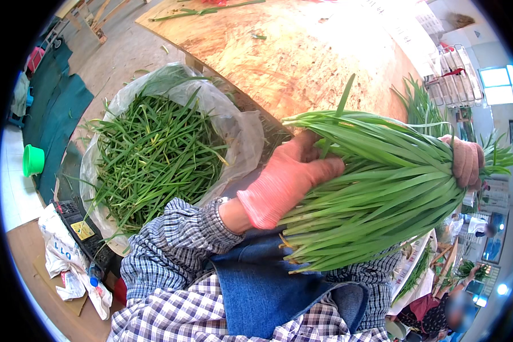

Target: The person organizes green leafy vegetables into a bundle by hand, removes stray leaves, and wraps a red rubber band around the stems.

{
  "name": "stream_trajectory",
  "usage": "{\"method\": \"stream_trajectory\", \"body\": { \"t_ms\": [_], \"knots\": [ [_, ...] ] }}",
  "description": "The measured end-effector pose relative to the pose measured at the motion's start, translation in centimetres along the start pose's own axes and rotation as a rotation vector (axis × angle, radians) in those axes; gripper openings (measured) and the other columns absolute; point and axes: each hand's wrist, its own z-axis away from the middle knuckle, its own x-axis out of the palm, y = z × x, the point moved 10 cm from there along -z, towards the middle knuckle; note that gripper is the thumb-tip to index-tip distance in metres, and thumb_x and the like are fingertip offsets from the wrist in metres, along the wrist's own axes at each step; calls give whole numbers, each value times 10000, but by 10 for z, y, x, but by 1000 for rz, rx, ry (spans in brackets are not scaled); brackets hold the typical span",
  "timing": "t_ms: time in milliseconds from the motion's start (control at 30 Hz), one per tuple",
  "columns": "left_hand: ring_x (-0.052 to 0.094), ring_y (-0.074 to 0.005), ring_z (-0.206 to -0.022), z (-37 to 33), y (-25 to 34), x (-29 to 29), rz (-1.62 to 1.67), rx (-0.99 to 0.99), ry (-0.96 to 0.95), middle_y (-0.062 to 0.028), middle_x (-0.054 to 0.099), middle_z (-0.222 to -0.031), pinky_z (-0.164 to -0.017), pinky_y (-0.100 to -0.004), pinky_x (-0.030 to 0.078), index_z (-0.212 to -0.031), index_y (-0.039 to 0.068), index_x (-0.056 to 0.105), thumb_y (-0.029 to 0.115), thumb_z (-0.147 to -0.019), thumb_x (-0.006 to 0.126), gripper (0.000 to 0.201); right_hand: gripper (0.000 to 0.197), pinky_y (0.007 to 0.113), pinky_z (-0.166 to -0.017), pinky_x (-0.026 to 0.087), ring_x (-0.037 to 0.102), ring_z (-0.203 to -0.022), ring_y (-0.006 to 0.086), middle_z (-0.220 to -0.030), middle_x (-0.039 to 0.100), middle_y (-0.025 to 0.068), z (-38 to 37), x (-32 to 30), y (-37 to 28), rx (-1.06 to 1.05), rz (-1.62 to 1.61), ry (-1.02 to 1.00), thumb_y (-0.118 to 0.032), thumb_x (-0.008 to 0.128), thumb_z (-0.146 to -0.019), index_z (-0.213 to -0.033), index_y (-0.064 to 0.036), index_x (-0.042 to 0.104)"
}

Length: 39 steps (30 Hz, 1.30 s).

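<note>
A big bunch of garlic chives [376,188], long flat green leaves with paler ends, spreads in front of my chest. My right hand [467,162], in a brownish-pink glove, is wrapped round its narrow right end. My left hand [293,171], in a pink glove with its fingers showing darker, is at the bunch's pale left ends. Its thumb and fingers close on some chive leaves, and one blade sticks up above them. Leaves hide part of the fingertips. Left of this hand, a clear plastic bag [248,131] stands open, full of loose green leaves [159,154].
A wooden table [279,62] with a few leaf scraps lies ahead. At the left are a green tub [33,160], a black crate [77,225] and a white sack [62,245]. More chives [422,105] lie beyond the bunch. Another person [433,313] is at the lower right.
</note>
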Motion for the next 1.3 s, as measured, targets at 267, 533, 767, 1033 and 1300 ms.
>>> {"method": "stream_trajectory", "body": {
  "t_ms": [267,533,767,1033,1300],
  "knots": [
    [613,-219,-1040,1,-5,-11,-225,64,152,-179,637,-1146,-907,-327,478,-1248,-57,512,84,-841,676,461,205,263,-755,509,591,-702,155,-763,657,23,-1,-3,-6,-3,-49,-15,-212,731,-833,-878,-53,610],
    [639,-205,-993,11,4,-23,28,-25,229,-133,647,-1073,-929,-321,516,-1235,-76,520,-94,-796,636,454,206,267,-744,510,592,-692,158,-756,660,30,-4,-3,-11,-19,-66,-14,-204,741,-823,-874,-49,614],
    [654,-227,-918,13,17,-32,75,94,227,-142,649,-1003,-874,-343,524,-1196,-88,508,-99,-795,618,415,209,268,-735,510,593,-692,159,-751,660,34,-5,-2,-12,-17,-70,-9,-198,745,-818,-875,-46,614],
    [677,-235,-760,27,34,-28,89,80,-39,-147,663,-912,-633,-317,543,-1022,-38,586,-74,-737,584,287,212,269,-725,510,595,-691,159,-744,661,39,-7,1,-15,-13,-72,-8,-191,749,-813,-878,-42,613],
    [689,-283,-742,150,93,-169,-567,-114,335,-174,679,-854,-679,-340,574,-881,-35,680,32,-675,655,218,215,270,-715,510,596,-690,160,-738,661,45,-6,0,-18,-29,-103,6,-185,753,-808,-880,-39,613]
  ]
}}
